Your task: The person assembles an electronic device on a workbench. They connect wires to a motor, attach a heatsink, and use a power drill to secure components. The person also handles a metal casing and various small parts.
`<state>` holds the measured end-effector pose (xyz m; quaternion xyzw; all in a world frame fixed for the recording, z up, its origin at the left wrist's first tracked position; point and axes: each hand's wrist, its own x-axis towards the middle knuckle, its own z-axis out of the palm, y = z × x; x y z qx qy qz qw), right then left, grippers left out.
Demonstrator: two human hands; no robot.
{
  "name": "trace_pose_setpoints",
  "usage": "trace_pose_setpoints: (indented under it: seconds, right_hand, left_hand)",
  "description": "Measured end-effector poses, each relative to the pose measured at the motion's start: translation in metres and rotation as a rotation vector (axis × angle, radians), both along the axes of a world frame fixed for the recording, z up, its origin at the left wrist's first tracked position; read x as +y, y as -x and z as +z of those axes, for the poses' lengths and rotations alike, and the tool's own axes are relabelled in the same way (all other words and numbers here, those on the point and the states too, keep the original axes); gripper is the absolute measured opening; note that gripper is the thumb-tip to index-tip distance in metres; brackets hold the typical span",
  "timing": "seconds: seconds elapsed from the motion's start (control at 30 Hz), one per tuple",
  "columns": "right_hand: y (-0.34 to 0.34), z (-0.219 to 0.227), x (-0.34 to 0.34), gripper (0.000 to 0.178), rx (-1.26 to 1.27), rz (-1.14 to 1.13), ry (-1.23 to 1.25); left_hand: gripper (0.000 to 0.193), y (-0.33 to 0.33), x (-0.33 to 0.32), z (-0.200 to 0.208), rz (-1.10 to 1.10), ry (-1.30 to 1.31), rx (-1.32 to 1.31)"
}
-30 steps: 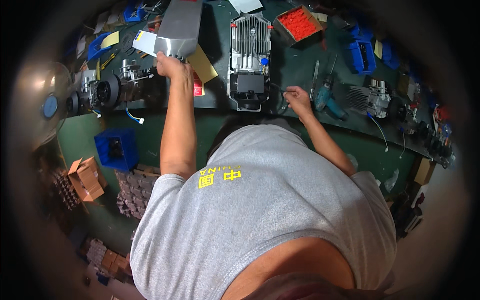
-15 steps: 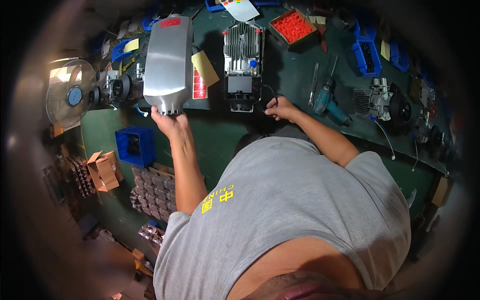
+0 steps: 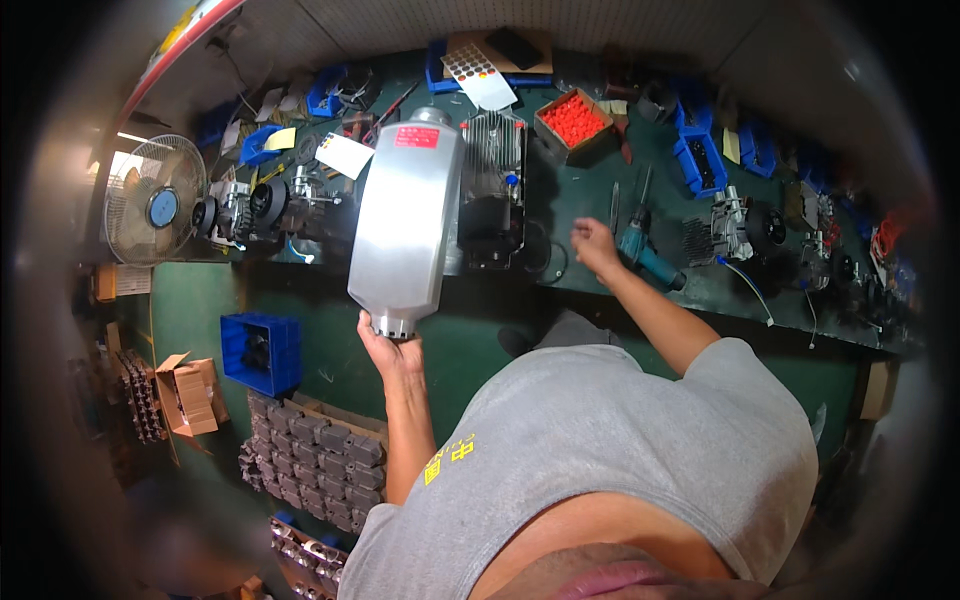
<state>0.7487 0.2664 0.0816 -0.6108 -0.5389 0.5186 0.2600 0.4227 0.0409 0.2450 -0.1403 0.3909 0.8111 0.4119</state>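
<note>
My left hand (image 3: 393, 355) grips a silver metal casing (image 3: 400, 215) by its narrow near end, the thumb at its left side. The casing is held up, tilted away from me, with a red label near its far end. Just right of it, partly behind it, lies a finned metal heater unit (image 3: 495, 150) with a black lower part. My right hand (image 3: 595, 246) hovers above the bench edge, fingers loosely bent and nothing visible in them. Between that hand and the unit, a black cable (image 3: 556, 262) curves at the bench edge. A teal power screwdriver (image 3: 650, 258) lies right of my right hand.
A cardboard box of orange-red caps (image 3: 575, 122) stands behind the unit. Motor assemblies (image 3: 745, 225) line the bench's right side; others (image 3: 290, 200) lie left near a fan (image 3: 160, 205). Blue bins (image 3: 700, 165) stand at the back. A blue crate (image 3: 262, 352) and stacked grey parts (image 3: 315, 460) are below left.
The casing has moved right with my left hand, closer to the heater unit and partly over it. My right hand has let go of the black cable and shifted right. The view has tilted up.
</note>
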Motion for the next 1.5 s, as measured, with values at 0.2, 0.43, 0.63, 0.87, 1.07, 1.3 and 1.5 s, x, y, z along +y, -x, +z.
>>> trace_pose_setpoints:
  seconds: [0.2,0.43,0.63,0.87,1.07,1.3,1.5]
  right_hand:
    - [0.057,0.145,0.099,0.051,0.461,0.138,-0.042]
    - [0.109,0.187,0.171,0.046,0.466,0.443,-0.059]
    - [0.118,0.181,0.221,0.037,0.257,0.582,-0.107]
    - [0.135,0.149,0.268,0.036,0.142,0.571,-0.229]
    - [0.150,0.092,0.299,0.036,0.115,0.519,-0.339]
    - [0.161,0.058,0.298,0.038,0.142,0.472,-0.301]
    - [0.174,0.029,0.305,0.037,0.121,0.487,-0.371]
  left_hand:
    - [0.041,-0.019,-0.016,-0.014,-0.092,-0.040,-0.044]
    - [0.043,-0.046,0.007,-0.017,-0.163,-0.039,-0.067]
    - [0.046,-0.069,0.045,-0.022,-0.268,0.137,-0.020]
    - [0.047,-0.078,0.091,-0.054,-0.382,0.286,-0.008]
    - [0.050,-0.091,0.124,-0.094,-0.280,0.270,-0.043]
    - [0.050,-0.101,0.132,-0.120,-0.193,0.347,-0.052]
    - [0.043,-0.097,0.140,-0.119,-0.245,0.421,-0.122]
